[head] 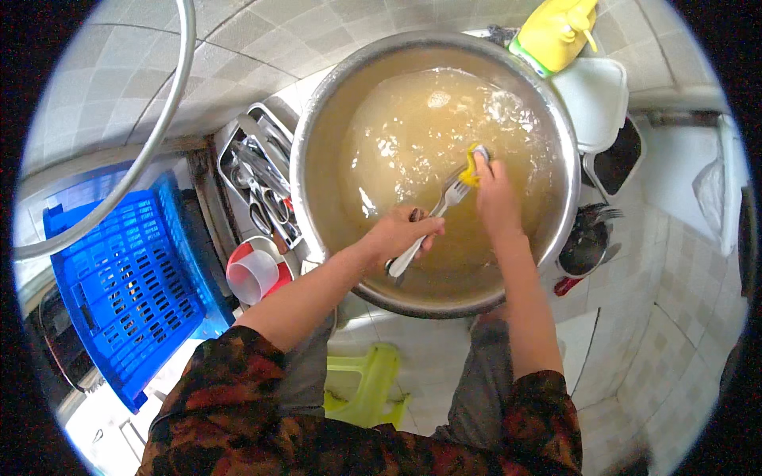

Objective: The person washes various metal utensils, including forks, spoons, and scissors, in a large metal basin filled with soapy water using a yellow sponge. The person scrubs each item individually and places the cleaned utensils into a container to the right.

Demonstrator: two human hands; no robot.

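Note:
A wide metal basin of cloudy, tan water stands before me. Over the water, my left hand grips metal forks by their handles, and their tines slant up to the right. How many it holds is hard to make out. My right hand pinches a yellow scrubbing sponge with a greyish part. The sponge touches the fork tines, and the tine tips are partly hidden behind it.
Left of the basin lies a cutlery tray with metal utensils, near a clear plastic cup and a blue perforated crate. At right stand a container of forks, a dark-bottomed tub and a yellow bottle. A green plastic stool is below.

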